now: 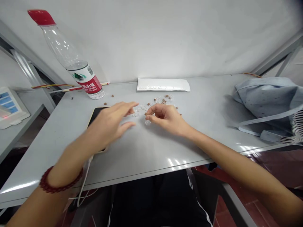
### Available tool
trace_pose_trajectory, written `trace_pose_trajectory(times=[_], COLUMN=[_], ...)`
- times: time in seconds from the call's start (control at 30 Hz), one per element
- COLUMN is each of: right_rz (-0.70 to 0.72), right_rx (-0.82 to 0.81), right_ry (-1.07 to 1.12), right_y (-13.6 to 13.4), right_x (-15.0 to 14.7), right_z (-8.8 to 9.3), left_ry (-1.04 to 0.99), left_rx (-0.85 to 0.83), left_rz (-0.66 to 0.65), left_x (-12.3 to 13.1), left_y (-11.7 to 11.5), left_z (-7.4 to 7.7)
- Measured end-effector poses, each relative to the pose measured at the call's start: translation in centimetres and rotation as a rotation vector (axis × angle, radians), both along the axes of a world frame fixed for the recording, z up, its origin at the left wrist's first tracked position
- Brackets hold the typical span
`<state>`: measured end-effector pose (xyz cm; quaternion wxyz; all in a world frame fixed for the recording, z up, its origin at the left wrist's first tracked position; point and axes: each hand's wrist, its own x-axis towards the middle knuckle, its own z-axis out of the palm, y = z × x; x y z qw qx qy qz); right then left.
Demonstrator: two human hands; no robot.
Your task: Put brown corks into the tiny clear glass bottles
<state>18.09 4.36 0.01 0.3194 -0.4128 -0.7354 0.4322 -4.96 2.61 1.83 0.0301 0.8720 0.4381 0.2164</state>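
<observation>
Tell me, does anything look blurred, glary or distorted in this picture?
In the head view, the left hand looks soft with motion blur, glare streaks across the glossy grey tabletop near its front edge, and the wide lens stretches the plastic water bottle toward the top corner.

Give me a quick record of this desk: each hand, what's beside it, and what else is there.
left hand: left hand open, fingers spread, above a smartphone
left wrist: red bead bracelet
right hand: right hand, fingers curled beside a small clear fragment; contact unclear
between hands: clear fragments, small brown bits
surface: grey desk
rest: red-capped plastic water bottle, white padded envelope, pale blue cloth bag
</observation>
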Motion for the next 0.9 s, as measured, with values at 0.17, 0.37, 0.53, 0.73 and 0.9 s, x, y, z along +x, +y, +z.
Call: trace_pose_trajectory(times=[0.17, 0.37, 0.53, 0.73, 0.9], right_rz=[-0.147, -0.168, 0.061, 0.174, 0.207], right_rx=[0.381, 0.5, 0.726, 0.77, 0.786], right_ry=[-0.443, -0.633, -0.492, -0.613, -0.713], right_y=[1.5, 2.0, 1.5, 1.2, 1.3], right_x=[1.0, 1.0, -0.2, -2.6, -2.8], right_z=[-0.5, -1.5, -2.0, -2.5, -2.8], left_ry=[0.197, 0.205, 0.238, 0.211, 0.107], left_rx=[-0.331, -0.331, -0.286, -0.275, -0.293], left_rz=[0.179, 0.056, -0.059, -0.034, -0.003], left_x=[-4.1, -4.8, -4.0, -3.3, -2.1], left_y=[1.3, 0.7, 0.4, 0.9, 1.1], left_z=[0.2, -1.5, -2.0, -1.9, -1.1])
